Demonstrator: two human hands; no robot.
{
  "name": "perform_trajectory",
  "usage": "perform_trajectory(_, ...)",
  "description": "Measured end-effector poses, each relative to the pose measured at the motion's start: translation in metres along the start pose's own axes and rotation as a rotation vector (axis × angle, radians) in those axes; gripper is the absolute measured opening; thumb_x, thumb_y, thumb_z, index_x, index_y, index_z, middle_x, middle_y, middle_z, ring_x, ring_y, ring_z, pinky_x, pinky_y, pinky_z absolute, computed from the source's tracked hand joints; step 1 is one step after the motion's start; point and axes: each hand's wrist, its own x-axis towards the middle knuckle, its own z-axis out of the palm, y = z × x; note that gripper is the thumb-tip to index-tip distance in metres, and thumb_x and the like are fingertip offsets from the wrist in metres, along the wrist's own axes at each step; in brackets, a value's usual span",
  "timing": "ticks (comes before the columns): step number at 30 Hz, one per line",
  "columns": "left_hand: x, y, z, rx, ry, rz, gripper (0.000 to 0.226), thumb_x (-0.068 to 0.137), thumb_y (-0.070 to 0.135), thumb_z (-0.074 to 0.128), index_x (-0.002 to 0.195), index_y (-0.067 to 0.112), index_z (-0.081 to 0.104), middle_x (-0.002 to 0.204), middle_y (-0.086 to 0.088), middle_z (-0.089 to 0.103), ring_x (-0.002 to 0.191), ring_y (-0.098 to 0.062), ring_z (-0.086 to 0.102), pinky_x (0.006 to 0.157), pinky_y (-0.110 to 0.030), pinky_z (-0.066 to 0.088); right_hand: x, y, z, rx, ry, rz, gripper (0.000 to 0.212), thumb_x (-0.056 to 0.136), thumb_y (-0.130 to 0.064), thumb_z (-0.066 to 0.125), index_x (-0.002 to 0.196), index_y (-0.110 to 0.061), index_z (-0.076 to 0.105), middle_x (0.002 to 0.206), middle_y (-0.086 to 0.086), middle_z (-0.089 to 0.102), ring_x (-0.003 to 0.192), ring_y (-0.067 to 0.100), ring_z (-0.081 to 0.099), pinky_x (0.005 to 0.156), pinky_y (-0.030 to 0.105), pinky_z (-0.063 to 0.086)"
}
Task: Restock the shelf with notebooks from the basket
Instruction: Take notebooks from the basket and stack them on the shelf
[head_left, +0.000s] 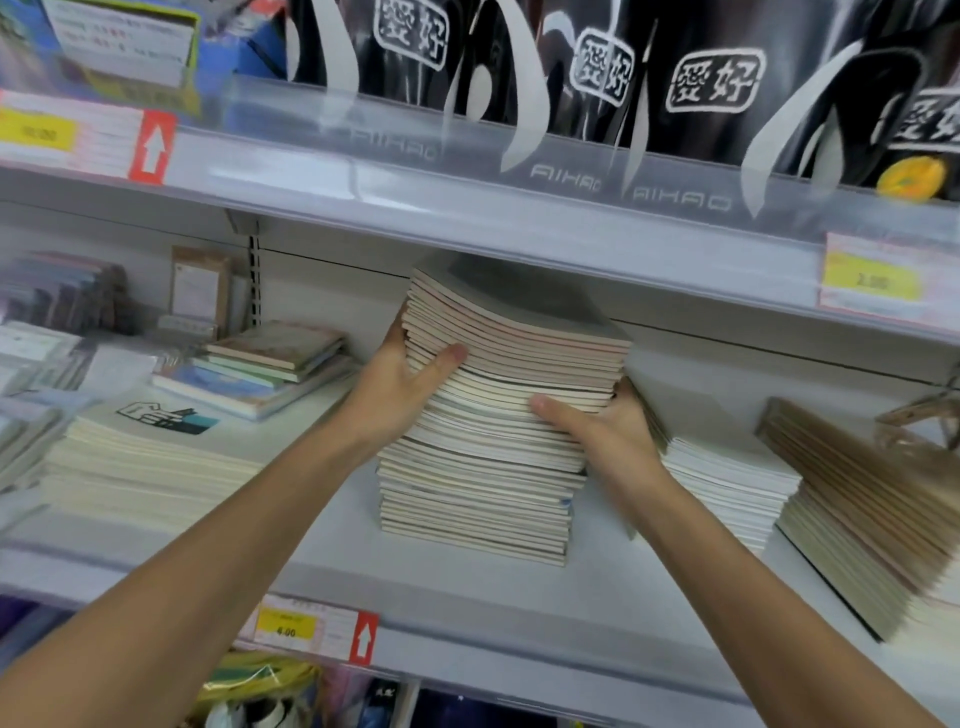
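A tall stack of thin notebooks (483, 483) with cream page edges stands in the middle of the white shelf (337, 561). Its upper part (514, 338) has a grey cover and leans toward the back. My left hand (400, 389) grips the upper notebooks at their left side, thumb across the front edges. My right hand (602, 431) grips the same bundle at its right side, thumb on the front edges and fingers behind. The basket is out of view.
A wide low pile of notebooks (145, 457) lies to the left, with smaller books (260, 374) behind it. A white pile (727, 478) and a slanted brown pile (857, 499) stand to the right. The upper shelf's rail (519, 208) hangs close above the stack.
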Motion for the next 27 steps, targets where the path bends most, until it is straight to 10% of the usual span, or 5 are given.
perform_trajectory(8, -0.009, 0.001, -0.002, -0.010, 0.031, -0.083, 0.043, 0.089, 0.037, 0.062, 0.128, 0.033, 0.045, 0.109, 0.030, 0.057, 0.099, 0.017, 0.052, 0.082, -0.002, 0.039, -0.008, 0.010, -0.019, -0.146, -0.165, -0.029, 0.075, 0.071, -0.028, 0.082, 0.134, -0.029, 0.041, 0.117, -0.020, 0.061, 0.102, -0.010, 0.059, 0.086, 0.009, 0.046)
perform_trajectory(12, -0.037, -0.032, -0.005, -0.016, 0.002, -0.286, 0.053, 0.083, 0.036, 0.069, 0.132, 0.031, 0.049, 0.120, 0.014, 0.063, 0.111, -0.005, 0.058, 0.100, -0.030, 0.046, -0.031, 0.043, -0.012, -0.200, -0.220, 0.015, 0.091, 0.069, -0.034, 0.084, 0.143, -0.031, 0.030, 0.125, -0.025, 0.055, 0.111, -0.011, 0.053, 0.093, 0.014, 0.043)
perform_trajectory(15, -0.055, -0.047, 0.000, -0.003, -0.043, -0.298, 0.036, 0.079, 0.022, 0.075, 0.107, 0.034, 0.057, 0.106, 0.015, 0.067, 0.098, 0.002, 0.064, 0.088, -0.022, 0.050, -0.040, 0.063, -0.004, -0.173, -0.174, -0.008, 0.079, 0.076, -0.026, 0.081, 0.141, -0.026, 0.036, 0.119, -0.026, 0.058, 0.106, -0.014, 0.056, 0.087, 0.009, 0.047)
perform_trajectory(27, -0.051, -0.063, 0.009, -0.036, 0.062, -0.168, 0.063, 0.064, 0.022, 0.084, 0.121, 0.021, 0.058, 0.108, 0.011, 0.070, 0.099, 0.002, 0.065, 0.079, -0.008, 0.049, -0.040, 0.082, 0.013, -0.167, -0.033, -0.096, 0.067, 0.078, -0.025, 0.079, 0.134, -0.027, 0.042, 0.115, -0.026, 0.060, 0.104, -0.015, 0.056, 0.083, -0.001, 0.040)
